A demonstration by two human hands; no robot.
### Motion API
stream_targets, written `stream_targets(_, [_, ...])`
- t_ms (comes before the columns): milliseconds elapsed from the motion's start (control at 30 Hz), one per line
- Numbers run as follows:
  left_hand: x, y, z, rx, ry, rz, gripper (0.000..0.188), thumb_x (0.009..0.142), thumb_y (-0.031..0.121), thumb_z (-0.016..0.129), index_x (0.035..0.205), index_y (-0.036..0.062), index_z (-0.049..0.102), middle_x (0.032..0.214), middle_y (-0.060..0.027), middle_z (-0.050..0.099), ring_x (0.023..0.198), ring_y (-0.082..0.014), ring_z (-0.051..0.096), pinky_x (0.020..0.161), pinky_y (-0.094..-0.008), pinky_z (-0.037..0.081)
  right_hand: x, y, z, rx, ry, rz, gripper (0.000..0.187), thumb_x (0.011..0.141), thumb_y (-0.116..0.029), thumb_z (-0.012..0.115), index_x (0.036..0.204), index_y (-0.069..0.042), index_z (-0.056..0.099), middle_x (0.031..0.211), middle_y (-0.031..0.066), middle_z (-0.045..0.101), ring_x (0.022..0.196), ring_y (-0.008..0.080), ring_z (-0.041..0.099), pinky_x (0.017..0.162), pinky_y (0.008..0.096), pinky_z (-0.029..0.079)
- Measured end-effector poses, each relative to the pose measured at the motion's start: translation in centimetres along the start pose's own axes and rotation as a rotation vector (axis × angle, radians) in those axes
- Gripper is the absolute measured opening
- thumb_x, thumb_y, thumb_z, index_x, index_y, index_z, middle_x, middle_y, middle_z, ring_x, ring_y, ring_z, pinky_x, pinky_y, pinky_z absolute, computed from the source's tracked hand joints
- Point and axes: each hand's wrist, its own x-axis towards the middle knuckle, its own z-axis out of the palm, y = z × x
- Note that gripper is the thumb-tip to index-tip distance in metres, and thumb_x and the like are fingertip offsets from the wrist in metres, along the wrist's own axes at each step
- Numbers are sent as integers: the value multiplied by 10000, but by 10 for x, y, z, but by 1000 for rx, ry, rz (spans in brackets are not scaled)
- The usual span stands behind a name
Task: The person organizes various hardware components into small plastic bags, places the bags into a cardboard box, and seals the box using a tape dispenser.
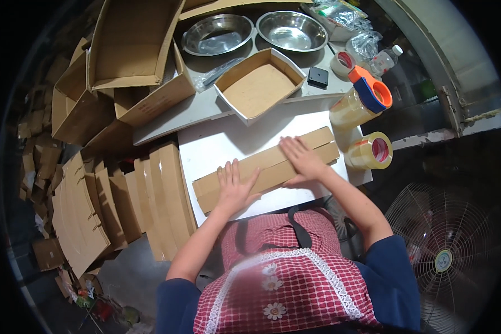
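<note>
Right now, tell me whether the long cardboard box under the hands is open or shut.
Shut: the long cardboard box has its top flaps flat, meeting at a lengthwise seam, left hand and right hand on top.

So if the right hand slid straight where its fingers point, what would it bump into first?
Past some bare white tabletop, the right hand would probably bump the shallow white-sided box first, though its height above the tabletop is hard to tell.

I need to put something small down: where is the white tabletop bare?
The white tabletop is bare between the shallow box and the long cardboard piece, with a narrower strip between that piece and the apron. Tape rolls crowd its right edge; metal basins sit farther back.
</note>
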Motion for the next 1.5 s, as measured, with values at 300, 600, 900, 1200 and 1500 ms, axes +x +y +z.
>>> stream_targets(300, [-3, -6, -8, 13, 16, 93, 826, 882, 646, 622, 1586, 315, 347, 1494, -447, 274, 1356, -618, 323, 1071, -748, 262, -27, 25, -4, -39, 79, 39, 1185, 706, -769, 664, 1519, 35, 353, 1531, 230, 422, 1454, 402, 353, 1227, 544, 205])
stream_targets(600, [-3, -9, 0, -36, -9, 106, 771, 910, 607, 613, 1569, 277, 387, 1523, -475, 175, 1373, -652, 259, 1095, -756, 198, -25, 11, -46, 24, 40, 108, 840, 739, -335, 796, 1451, -23, 475, 1548, 249, 389, 1481, 436, 293, 1243, 535, 176])
stream_targets(900, [-1, -9, -3, -80, 12, 136, 806, 889, 552, 675, 1570, 245, 374, 1492, -504, 214, 1366, -679, 255, 1089, -772, 197, -39, 89, -167, -458, 634, 804, 473, 789, -36, 709, 1231, 9, 547, 1095, 208, 644, 1086, 387, 589, 1028, 474, 408])
stream_targets(1200, [-8, -13, -2, -88, 61, 111, 789, 913, 601, 614, 1584, 275, 358, 1514, -484, 204, 1370, -653, 285, 1088, -745, 243, -21, -25, -149, 681, 680, 629, 424, 892, -5, 541, 1297, -71, 646, 1228, 113, 640, 1150, 228, 587, 1001, 343, 423])
stream_targets(1500, [-8, -12, -4, -161, 84, 98, 772, 914, 558, 632, 1577, 271, 360, 1517, -458, 240, 1394, -633, 260, 1117, -742, 186, 43, -95, -43, 1059, 366, 705, 633, 836, -205, 757, 1418, -75, 543, 1248, 157, 636, 1104, 272, 633, 977, 368, 490])
